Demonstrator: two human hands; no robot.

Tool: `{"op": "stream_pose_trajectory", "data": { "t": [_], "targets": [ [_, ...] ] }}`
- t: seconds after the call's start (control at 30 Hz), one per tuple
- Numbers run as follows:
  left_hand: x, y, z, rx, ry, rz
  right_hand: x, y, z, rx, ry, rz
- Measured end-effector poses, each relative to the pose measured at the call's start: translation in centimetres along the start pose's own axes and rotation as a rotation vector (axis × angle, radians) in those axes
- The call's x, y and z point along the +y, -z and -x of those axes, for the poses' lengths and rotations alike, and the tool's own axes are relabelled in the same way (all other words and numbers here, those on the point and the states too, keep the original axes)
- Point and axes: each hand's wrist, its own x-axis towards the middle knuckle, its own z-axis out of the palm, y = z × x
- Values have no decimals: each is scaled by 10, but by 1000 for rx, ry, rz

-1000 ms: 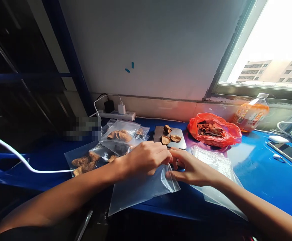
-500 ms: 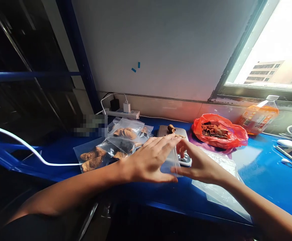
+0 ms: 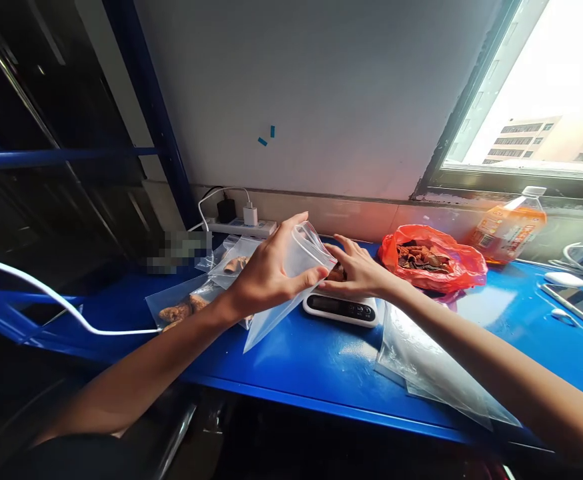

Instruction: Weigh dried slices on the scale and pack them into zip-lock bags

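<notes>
My left hand [image 3: 266, 270] grips a clear zip bag [image 3: 276, 313], its mouth spread apart between thumb and fingers and tilted to the right. Just right of that mouth, my right hand [image 3: 356, 270] curls its fingers around brown dried peel [image 3: 339, 272] above the scale; how much peel is in the hand is partly hidden. Beneath it stands a white kitchen scale [image 3: 341, 310] with a dark display, its plate mostly covered by the hand. Filled bags of brown dried pieces [image 3: 176, 312] lie to the left, partly behind my left arm.
A red plastic bag [image 3: 459, 273] of dark dried peel stands back right, beside an orange drink bottle [image 3: 511, 227]. Flat clear bags [image 3: 421, 353] lie under my right forearm. A power strip [image 3: 266, 228] sits by the wall, and a white cable [image 3: 79, 313] crosses the left side.
The zip bag has been raised and moved left in my left hand, its mouth now open. My right hand has let go of it and moved over the scale onto the peel.
</notes>
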Motion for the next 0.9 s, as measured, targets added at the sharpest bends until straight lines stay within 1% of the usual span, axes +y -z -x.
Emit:
{"op": "stream_pose_trajectory", "data": {
  "t": [0.1,0.17,0.23,0.33,0.43,0.57,0.63,0.7,0.8,0.87,0.9],
  "targets": [
    [-5,-1,-1,-15,39,69,0,-8,-13,-100,63,4],
    [-7,-3,0,-38,54,113,2,-10,-17,-113,98,-19],
    [-7,-5,1,-59,69,147,3,-11,-19,-87,132,-59],
    [-7,-7,1,-58,82,194,3,-12,-17,1,163,-114],
    [-9,-7,-1,-30,82,237,1,-12,-14,57,135,-142],
    [-13,-7,-3,-3,95,268,-1,-8,-12,104,48,-219],
    [-14,-8,-3,1,100,276,-1,-7,-12,155,-32,-354],
    [-14,-10,-1,10,97,285,1,-6,-13,251,-185,-600],
    [-14,-17,3,16,69,313,4,-2,-16,473,-420,-1032],
    [-13,-24,7,6,51,326,3,5,-20,593,-518,-1250],
    [-13,-27,9,3,47,327,0,11,-23,623,-548,-1331]
  ]
}}
